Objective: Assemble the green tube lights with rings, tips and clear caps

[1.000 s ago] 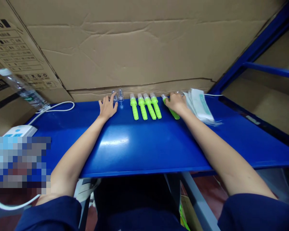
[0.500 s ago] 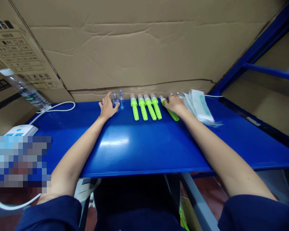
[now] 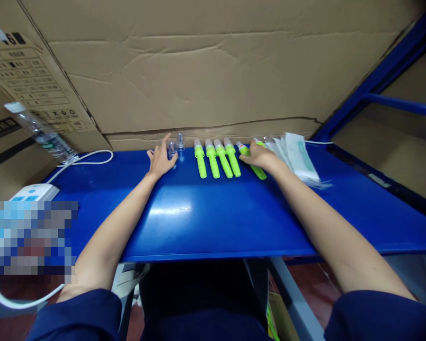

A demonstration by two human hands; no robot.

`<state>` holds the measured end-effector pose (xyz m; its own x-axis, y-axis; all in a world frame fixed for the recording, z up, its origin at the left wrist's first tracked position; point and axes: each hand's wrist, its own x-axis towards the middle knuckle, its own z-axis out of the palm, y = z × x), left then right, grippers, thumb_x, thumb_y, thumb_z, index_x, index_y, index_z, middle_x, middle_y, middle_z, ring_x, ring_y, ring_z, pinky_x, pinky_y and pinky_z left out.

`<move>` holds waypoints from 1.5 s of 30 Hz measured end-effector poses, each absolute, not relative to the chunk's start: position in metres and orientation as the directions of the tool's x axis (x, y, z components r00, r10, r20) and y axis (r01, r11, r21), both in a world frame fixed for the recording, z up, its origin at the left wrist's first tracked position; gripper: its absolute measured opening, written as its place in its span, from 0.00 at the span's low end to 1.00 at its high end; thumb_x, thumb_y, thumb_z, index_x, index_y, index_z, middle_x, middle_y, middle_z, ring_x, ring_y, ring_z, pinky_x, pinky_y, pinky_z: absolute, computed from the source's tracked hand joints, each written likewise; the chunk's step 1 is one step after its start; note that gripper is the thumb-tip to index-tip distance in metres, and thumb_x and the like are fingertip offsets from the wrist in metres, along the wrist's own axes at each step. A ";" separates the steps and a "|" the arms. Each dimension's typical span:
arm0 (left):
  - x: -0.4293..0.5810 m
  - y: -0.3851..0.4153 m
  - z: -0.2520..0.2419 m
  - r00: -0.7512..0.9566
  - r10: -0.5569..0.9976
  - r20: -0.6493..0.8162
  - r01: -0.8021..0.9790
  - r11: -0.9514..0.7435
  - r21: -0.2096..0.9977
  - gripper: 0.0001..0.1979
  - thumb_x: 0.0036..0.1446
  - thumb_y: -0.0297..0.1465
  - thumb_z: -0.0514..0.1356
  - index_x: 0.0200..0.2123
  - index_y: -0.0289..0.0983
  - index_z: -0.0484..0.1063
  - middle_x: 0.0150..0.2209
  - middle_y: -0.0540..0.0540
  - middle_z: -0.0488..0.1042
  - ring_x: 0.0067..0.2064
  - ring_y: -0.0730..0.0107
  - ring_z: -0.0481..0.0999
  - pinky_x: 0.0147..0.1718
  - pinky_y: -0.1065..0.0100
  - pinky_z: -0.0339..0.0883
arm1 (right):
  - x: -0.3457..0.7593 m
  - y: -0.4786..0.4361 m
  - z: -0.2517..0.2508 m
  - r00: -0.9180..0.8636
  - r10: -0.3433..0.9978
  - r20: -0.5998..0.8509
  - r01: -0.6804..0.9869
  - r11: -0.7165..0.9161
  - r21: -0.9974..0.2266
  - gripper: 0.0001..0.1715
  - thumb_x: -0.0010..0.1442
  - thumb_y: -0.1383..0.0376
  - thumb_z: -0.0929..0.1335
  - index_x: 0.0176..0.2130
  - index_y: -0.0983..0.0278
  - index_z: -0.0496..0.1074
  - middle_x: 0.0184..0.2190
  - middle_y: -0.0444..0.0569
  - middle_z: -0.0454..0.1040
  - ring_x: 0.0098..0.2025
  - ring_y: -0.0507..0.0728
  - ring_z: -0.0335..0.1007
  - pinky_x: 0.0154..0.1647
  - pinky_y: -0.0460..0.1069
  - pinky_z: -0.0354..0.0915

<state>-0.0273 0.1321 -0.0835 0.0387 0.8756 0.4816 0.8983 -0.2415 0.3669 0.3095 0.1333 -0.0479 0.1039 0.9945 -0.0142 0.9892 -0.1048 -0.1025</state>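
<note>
My left hand (image 3: 160,160) is spread at the back of the blue table, its fingers beside a small clear cap (image 3: 172,149). A second clear cap (image 3: 181,142) stands just behind. Several lime-green tubes with clear tops, such as this green tube (image 3: 200,161), lie in a row right of the caps. Over on the right, my right hand (image 3: 261,156) has its fingers around the upper part of another green tube (image 3: 258,171). Something green with a clear end (image 3: 258,142) shows behind those fingers; its shape is partly hidden.
Clear plastic packets with white and green sheets (image 3: 300,158) lie right of my right hand. A plastic bottle (image 3: 48,139) leans at the far left, near a white cable and a power strip (image 3: 44,192). Cardboard (image 3: 213,80) backs the blue table (image 3: 213,222).
The view has shifted slightly. My right hand's fingers have moved a little, and a green part now shows behind them. My left hand stays spread by the cap.
</note>
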 end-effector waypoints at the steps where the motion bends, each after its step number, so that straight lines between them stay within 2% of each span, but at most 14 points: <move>1: -0.027 0.131 -0.083 0.056 0.877 0.477 0.903 -0.248 0.350 0.38 0.59 0.38 0.57 0.71 0.44 0.48 0.51 0.38 0.77 0.56 0.42 0.72 0.55 0.41 0.55 | 0.310 0.134 -0.048 0.100 0.994 -0.037 0.990 -0.103 -0.101 0.45 0.66 0.54 0.67 0.68 0.78 0.52 0.58 0.72 0.69 0.59 0.73 0.69 0.54 0.58 0.66; 4: -0.025 0.129 -0.081 0.096 0.881 0.463 0.919 -0.257 0.298 0.37 0.59 0.37 0.57 0.70 0.44 0.51 0.48 0.38 0.78 0.54 0.42 0.74 0.55 0.42 0.55 | 0.313 0.136 -0.050 0.084 0.993 -0.084 0.992 -0.091 -0.091 0.51 0.64 0.55 0.70 0.71 0.77 0.45 0.59 0.72 0.68 0.60 0.72 0.69 0.54 0.57 0.66; 11: -0.023 0.128 -0.079 0.109 0.889 0.444 0.945 -0.232 0.231 0.36 0.57 0.36 0.58 0.68 0.41 0.55 0.48 0.36 0.78 0.54 0.42 0.74 0.54 0.45 0.57 | 0.316 0.142 -0.052 -0.015 0.996 -0.083 0.998 0.009 -0.065 0.38 0.62 0.66 0.67 0.67 0.72 0.56 0.55 0.68 0.72 0.55 0.72 0.72 0.49 0.57 0.67; 16: -0.024 0.128 -0.080 0.130 0.886 0.446 0.945 -0.247 0.215 0.37 0.58 0.36 0.58 0.69 0.41 0.53 0.49 0.36 0.78 0.53 0.44 0.75 0.54 0.46 0.57 | 0.318 0.142 -0.053 -0.026 0.999 -0.037 0.996 0.022 -0.088 0.33 0.63 0.64 0.68 0.63 0.71 0.60 0.52 0.66 0.74 0.53 0.70 0.73 0.49 0.55 0.68; 21: -0.025 0.128 -0.081 0.157 0.886 0.437 0.948 -0.259 0.186 0.38 0.61 0.37 0.57 0.71 0.38 0.45 0.52 0.35 0.77 0.56 0.44 0.74 0.55 0.47 0.56 | 0.317 0.141 -0.053 -0.017 0.999 -0.031 0.998 0.015 -0.068 0.34 0.65 0.60 0.68 0.65 0.70 0.58 0.53 0.66 0.73 0.54 0.70 0.72 0.49 0.55 0.67; 27: -0.026 0.131 -0.084 0.164 0.885 0.435 0.952 -0.258 0.167 0.33 0.62 0.38 0.57 0.66 0.34 0.52 0.57 0.32 0.74 0.58 0.46 0.73 0.56 0.49 0.56 | 0.316 0.140 -0.052 -0.021 0.999 -0.031 0.999 0.019 -0.043 0.31 0.66 0.61 0.67 0.63 0.70 0.59 0.54 0.65 0.73 0.54 0.69 0.72 0.48 0.55 0.67; 33: -0.026 0.131 -0.082 0.162 0.889 0.428 0.957 -0.248 0.153 0.32 0.63 0.39 0.57 0.65 0.34 0.53 0.55 0.32 0.76 0.58 0.46 0.73 0.57 0.48 0.55 | 0.316 0.140 -0.054 -0.043 0.999 -0.010 0.999 0.043 -0.033 0.31 0.65 0.61 0.67 0.63 0.71 0.59 0.52 0.65 0.74 0.53 0.70 0.73 0.47 0.54 0.67; 41: -0.027 0.132 -0.082 0.166 0.869 0.466 0.936 -0.287 0.202 0.33 0.59 0.42 0.61 0.63 0.34 0.57 0.48 0.33 0.79 0.55 0.43 0.75 0.57 0.47 0.53 | 0.314 0.139 -0.050 -0.038 0.999 0.012 0.992 0.039 -0.118 0.30 0.64 0.62 0.66 0.61 0.72 0.62 0.51 0.66 0.74 0.54 0.70 0.71 0.51 0.56 0.66; 43: -0.026 0.131 -0.082 0.130 0.861 0.491 0.920 -0.289 0.264 0.35 0.58 0.43 0.63 0.63 0.34 0.57 0.44 0.36 0.81 0.52 0.45 0.77 0.58 0.47 0.53 | 0.314 0.138 -0.050 -0.019 0.998 0.059 0.987 0.028 -0.157 0.30 0.64 0.62 0.66 0.61 0.71 0.61 0.51 0.66 0.74 0.53 0.71 0.72 0.51 0.57 0.66; 45: -0.024 0.131 -0.082 0.044 0.845 0.533 0.880 -0.286 0.380 0.36 0.56 0.45 0.65 0.61 0.36 0.57 0.38 0.41 0.82 0.48 0.48 0.79 0.58 0.47 0.52 | 0.314 0.136 -0.048 0.003 0.989 0.146 0.978 0.028 -0.206 0.31 0.64 0.61 0.65 0.62 0.72 0.59 0.51 0.67 0.73 0.52 0.71 0.71 0.52 0.59 0.66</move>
